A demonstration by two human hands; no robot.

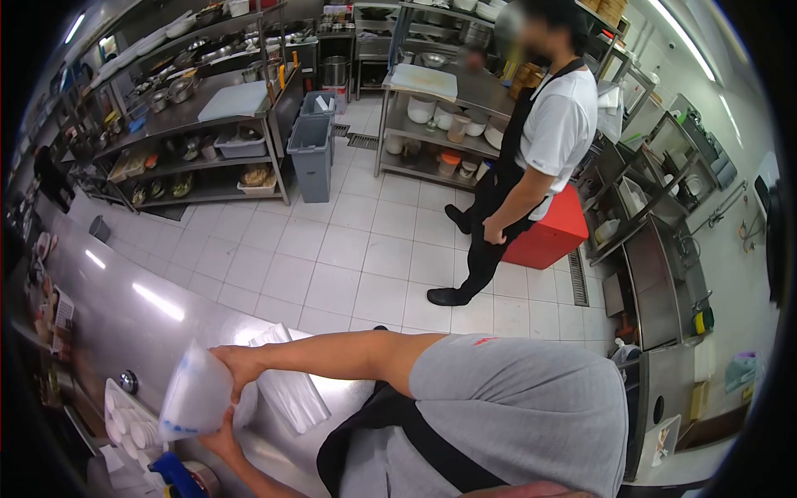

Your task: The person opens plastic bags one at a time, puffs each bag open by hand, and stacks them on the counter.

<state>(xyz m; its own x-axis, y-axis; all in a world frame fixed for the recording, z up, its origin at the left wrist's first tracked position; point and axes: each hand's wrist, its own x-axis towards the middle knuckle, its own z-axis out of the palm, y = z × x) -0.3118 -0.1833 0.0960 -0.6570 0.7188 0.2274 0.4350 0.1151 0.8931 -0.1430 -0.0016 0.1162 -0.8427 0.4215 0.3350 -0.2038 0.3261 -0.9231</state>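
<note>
A translucent white plastic bag (pixel 195 397) with blue marks along its lower edge is held up over the steel counter. My right hand (pixel 237 365) grips its upper near side, fingers closed on the plastic. Lower down, my left hand (pixel 220 436) holds the same bag, its fingers partly hidden. I cannot tell what, if anything, is inside the bag. Just beside my hands, a stack of folded white plastic sheets or bags (pixel 295 394) lies on the counter.
White spoons in a tray (pixel 124 419) and a blue object (pixel 176 475) stand beyond the left hand. Across the tiled floor, a person (pixel 548 124) in a black apron stands near a red box (pixel 548 232). Grey bins (pixel 311 158) stand between steel shelves.
</note>
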